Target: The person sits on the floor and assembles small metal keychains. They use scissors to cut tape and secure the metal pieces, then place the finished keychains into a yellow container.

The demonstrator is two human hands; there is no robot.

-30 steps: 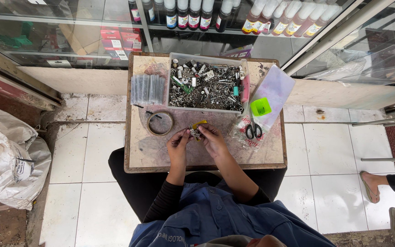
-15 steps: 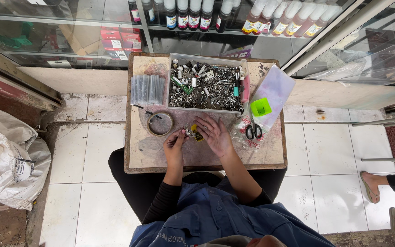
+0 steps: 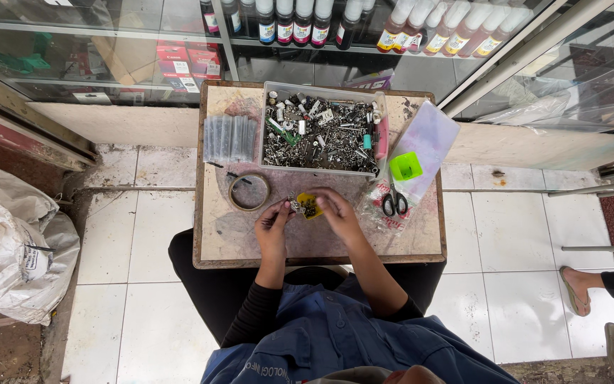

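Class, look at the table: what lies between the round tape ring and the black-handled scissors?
In the head view, both hands, left and right, with a small yellow piece, lie between ring and scissors.

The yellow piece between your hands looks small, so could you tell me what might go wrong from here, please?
1. The yellow piece sits between the left hand and right hand, above the table; if dropped, it could bounce off onto the tiled floor.
2. The scissors lie just beside the right hand; a sideways move might catch them.
3. The tray is heaped with small metal parts; a knock might spill them.
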